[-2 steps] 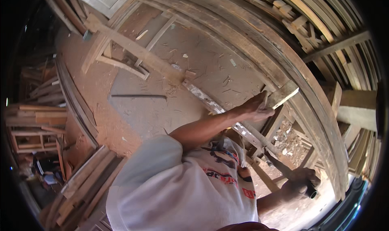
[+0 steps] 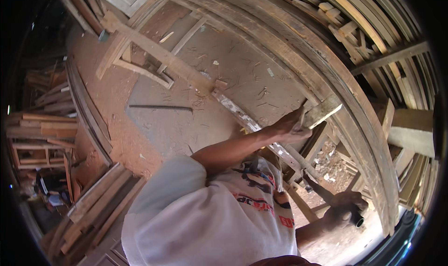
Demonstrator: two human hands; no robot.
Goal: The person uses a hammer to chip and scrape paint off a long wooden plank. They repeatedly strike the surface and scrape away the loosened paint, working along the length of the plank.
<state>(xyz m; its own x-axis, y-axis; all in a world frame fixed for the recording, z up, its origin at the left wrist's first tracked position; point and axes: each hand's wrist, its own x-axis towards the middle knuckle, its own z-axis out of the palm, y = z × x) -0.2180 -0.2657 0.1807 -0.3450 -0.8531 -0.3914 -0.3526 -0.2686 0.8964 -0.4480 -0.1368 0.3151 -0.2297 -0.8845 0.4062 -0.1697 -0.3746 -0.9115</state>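
My left hand point(image 2: 296, 127) reaches across to the right and is closed round one end of a short, pale wooden block point(image 2: 323, 112). The block's other end lies over the edge of the long beams. Lower down at the right, my right hand point(image 2: 344, 208) is wrapped round a long-bladed tool point(image 2: 319, 186) with a dark handle that ends in an open, hollow round tube. Its narrow end points up and left, towards a narrow board with flaking white paint point(image 2: 238, 112) that passes under my left forearm.
Long stacked beams point(image 2: 298, 37) curve across the far side and down the right. A long plank point(image 2: 154, 51) joins the painted board. On the floor lie a thin dark rod point(image 2: 161, 107) and scattered slivers. Timber piles point(image 2: 100, 205) stand at the left; more planks fill the far right.
My left hand and the wooden block have shifted very slightly left. My right hand keeps its hold on the tool at almost the same place.
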